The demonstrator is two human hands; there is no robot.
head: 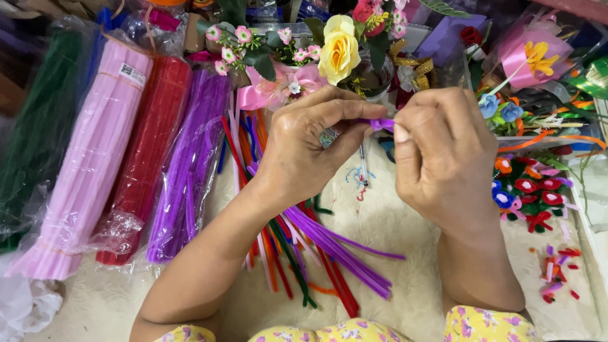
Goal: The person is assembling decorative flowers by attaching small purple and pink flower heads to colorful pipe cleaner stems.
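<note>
Free strip of cream fuzzy bench cover (386,228) directly under both hands, running toward body. Left side blocked by bagged pipe-cleaner bundles: pink (88,158), red (149,152), purple (190,158), dark green (35,126) at far edge. Centre crossed by loose pipe cleaners (304,247) fanned under left forearm. Far side walled off by yellow artificial rose (339,47) and small pink blossoms (247,41). Right side taken by small finished flowers (532,190) and cut scraps (557,272); bare patch between these two.

Both bare forearms reaching in from the near edge, left hand (307,149) and right hand (443,152) raised mid-scene, fingertips pinched together where they meet (ring on left), wrists bent inward
</note>
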